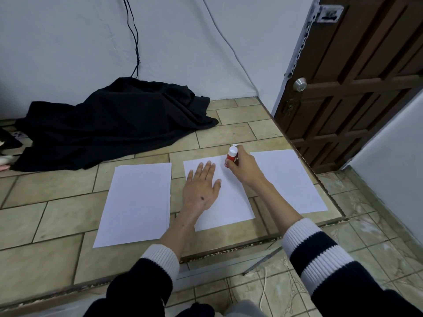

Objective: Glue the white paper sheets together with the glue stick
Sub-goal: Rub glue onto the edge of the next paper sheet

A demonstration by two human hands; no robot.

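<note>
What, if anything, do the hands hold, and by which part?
The right hand grips the glue stick around its red body. The left hand holds nothing, lying flat on the middle sheet.

Soft, even, cool light; faint shadows; sharp focus; wide-angle bending at edges.

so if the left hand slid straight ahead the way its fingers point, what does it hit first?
Likely the glue stick held in the right hand. The left hand lies flat on the middle sheet, its fingers pointing up and slightly right, toward the stick's lower end. It could narrowly pass left; depth is unclear.
</note>
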